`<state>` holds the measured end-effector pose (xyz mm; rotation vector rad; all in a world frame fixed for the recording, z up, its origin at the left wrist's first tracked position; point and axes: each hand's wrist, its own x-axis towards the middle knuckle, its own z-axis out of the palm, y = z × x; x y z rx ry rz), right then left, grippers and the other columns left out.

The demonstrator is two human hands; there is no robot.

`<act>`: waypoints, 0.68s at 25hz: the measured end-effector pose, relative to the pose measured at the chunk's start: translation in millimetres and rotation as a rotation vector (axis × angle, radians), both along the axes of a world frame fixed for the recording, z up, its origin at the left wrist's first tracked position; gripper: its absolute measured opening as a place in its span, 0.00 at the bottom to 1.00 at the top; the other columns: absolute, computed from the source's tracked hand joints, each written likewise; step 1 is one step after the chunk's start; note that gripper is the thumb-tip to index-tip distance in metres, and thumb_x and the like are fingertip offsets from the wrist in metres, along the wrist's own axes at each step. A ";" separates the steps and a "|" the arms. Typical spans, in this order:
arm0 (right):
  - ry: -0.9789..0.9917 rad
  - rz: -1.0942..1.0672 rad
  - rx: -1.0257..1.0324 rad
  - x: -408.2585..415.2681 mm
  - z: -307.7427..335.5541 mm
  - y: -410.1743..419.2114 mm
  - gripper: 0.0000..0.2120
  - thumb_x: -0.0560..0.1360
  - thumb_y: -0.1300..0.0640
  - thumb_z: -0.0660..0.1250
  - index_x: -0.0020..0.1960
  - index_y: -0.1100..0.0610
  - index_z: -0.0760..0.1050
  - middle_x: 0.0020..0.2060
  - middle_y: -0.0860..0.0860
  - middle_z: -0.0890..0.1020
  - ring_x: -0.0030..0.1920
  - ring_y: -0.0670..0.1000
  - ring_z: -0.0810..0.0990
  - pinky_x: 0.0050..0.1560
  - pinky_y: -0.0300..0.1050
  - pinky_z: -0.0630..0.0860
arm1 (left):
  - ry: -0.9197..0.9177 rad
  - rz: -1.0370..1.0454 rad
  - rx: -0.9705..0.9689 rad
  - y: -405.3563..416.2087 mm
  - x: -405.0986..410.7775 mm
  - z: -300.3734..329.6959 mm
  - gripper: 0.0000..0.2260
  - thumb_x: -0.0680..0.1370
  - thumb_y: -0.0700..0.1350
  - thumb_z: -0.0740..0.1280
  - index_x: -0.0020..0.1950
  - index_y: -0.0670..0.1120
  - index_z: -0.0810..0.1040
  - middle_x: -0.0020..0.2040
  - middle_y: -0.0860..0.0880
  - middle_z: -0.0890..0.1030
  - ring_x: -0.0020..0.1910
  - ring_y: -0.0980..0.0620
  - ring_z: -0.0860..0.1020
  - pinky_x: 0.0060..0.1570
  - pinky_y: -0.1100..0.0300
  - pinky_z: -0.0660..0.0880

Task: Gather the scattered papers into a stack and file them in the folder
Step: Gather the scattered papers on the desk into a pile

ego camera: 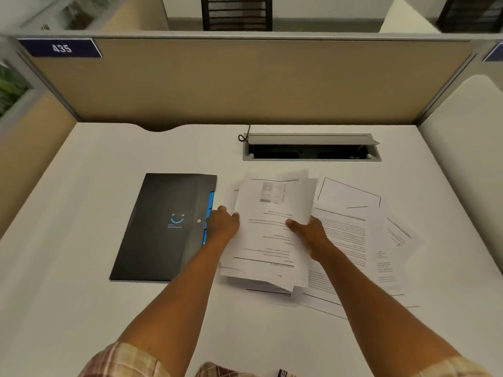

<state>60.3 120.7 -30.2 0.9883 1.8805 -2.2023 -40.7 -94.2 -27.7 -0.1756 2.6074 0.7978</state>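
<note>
white desk (81, 202), tan cubicle partition (245, 83), black chair (236, 13)

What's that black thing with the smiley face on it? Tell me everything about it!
It is the folder, flat and closed on the white desk, left of the papers. It looks like smooth black plastic, long and rectangular, slightly angled. A blue smiling face with tiny writing under it is printed near the middle. A flap covers its right side, with a small round snap on it, and blue tabs peek out at that edge. The left hand and forearm lie over its right edge.
</note>
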 end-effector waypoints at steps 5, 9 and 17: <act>-0.200 0.053 0.346 -6.1 -14.6 -6.6 0.18 0.73 0.59 0.73 0.62 0.60 0.77 0.55 0.58 0.84 0.53 0.61 0.84 0.57 0.60 0.81 | -0.010 0.010 -0.124 15.5 0.8 -0.6 0.23 0.80 0.53 0.61 0.69 0.39 0.68 0.67 0.38 0.71 0.64 0.39 0.73 0.60 0.47 0.72; -0.256 0.075 0.353 -8.9 -17.1 -7.6 0.20 0.73 0.58 0.73 0.64 0.61 0.77 0.57 0.59 0.83 0.55 0.62 0.83 0.59 0.60 0.80 | -0.092 0.122 -0.106 24.7 -3.7 0.6 0.27 0.77 0.55 0.66 0.69 0.39 0.67 0.68 0.39 0.70 0.64 0.40 0.73 0.62 0.45 0.71; -0.272 0.106 0.340 -8.4 -15.6 -4.9 0.21 0.74 0.57 0.73 0.65 0.60 0.76 0.58 0.59 0.83 0.55 0.61 0.83 0.60 0.60 0.79 | -0.220 0.143 0.043 21.4 -14.2 -1.0 0.30 0.72 0.58 0.72 0.65 0.39 0.73 0.61 0.41 0.78 0.62 0.39 0.76 0.61 0.44 0.75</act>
